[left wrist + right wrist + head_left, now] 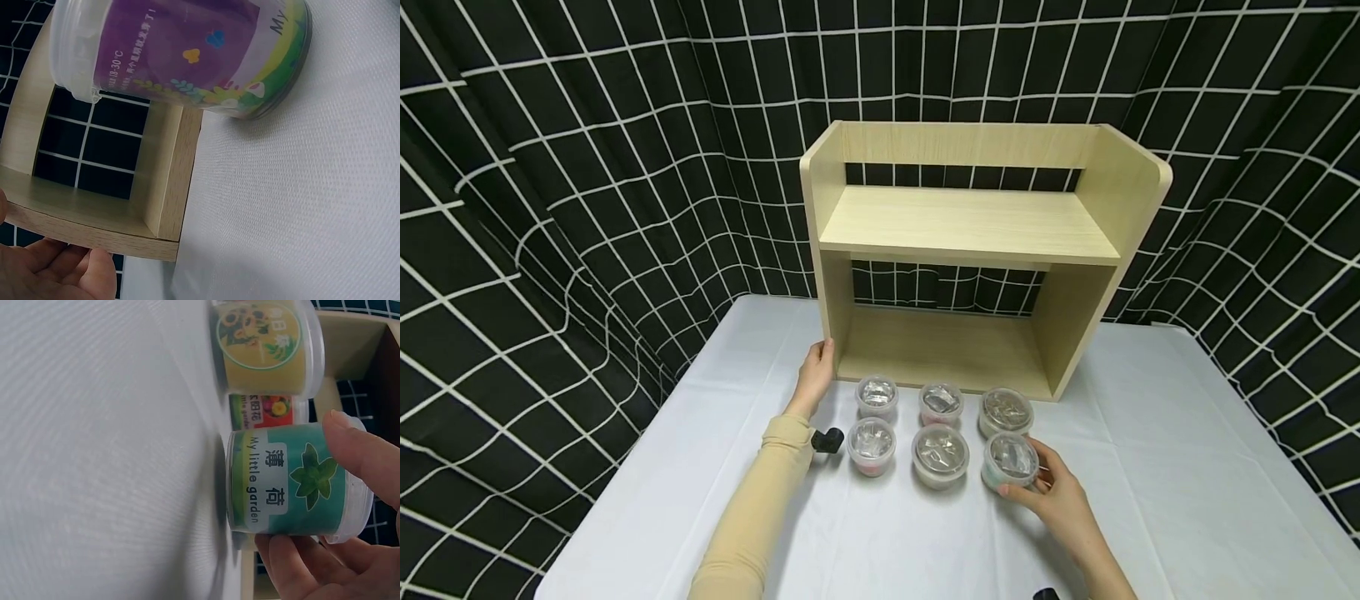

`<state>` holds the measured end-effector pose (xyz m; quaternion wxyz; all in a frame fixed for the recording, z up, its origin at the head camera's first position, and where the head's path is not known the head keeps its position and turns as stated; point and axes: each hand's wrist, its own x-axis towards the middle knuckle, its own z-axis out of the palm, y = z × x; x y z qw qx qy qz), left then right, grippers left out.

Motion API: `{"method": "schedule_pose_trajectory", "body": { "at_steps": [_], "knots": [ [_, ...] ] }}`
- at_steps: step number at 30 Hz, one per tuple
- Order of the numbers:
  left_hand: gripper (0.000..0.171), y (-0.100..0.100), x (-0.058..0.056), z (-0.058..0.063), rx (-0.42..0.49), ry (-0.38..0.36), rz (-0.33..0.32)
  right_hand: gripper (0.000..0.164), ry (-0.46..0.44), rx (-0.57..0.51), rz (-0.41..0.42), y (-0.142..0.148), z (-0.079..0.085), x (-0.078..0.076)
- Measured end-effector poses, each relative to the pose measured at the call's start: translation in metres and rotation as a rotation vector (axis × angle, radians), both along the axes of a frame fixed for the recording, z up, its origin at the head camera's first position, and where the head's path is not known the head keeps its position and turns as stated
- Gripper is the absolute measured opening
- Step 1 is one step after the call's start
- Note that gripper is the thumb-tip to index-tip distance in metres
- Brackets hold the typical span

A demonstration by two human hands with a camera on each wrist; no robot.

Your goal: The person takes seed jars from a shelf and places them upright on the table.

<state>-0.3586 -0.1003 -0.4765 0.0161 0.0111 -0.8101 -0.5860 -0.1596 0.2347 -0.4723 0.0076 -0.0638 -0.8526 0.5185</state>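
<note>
My right hand (1060,500) holds a clear-lidded plastic cup (1011,460) with a green label, a leaf picture and "My little garden" on it. In the right wrist view the thumb lies near the lid of that cup (287,481) and the other fingers on its opposite side; its base is close to the white cloth. At the lower left of the wooden shelf (970,225), my left hand (815,379) grips the side panel's edge. The left wrist view shows curled fingers (94,272) along the panel's outer face. A purple-labelled cup (187,50) stands nearby.
Several similar lidded cups stand in two rows before the shelf, including a front middle cup (940,456) and a back right cup (1005,412). A yellow-labelled cup (269,347) stands beside the green one. White cloth (1150,467) covers the table; black gridded curtains (587,167) surround it.
</note>
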Motion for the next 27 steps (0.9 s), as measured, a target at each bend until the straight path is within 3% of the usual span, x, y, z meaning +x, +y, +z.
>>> {"method": "schedule_pose_trajectory", "body": {
  "at_steps": [27],
  "knots": [
    [0.066, 0.0066, -0.0017, -0.0037, 0.017, 0.005, -0.004, 0.090, -0.035, 0.026, 0.030, 0.0022, -0.0048, 0.0052]
  ]
}}
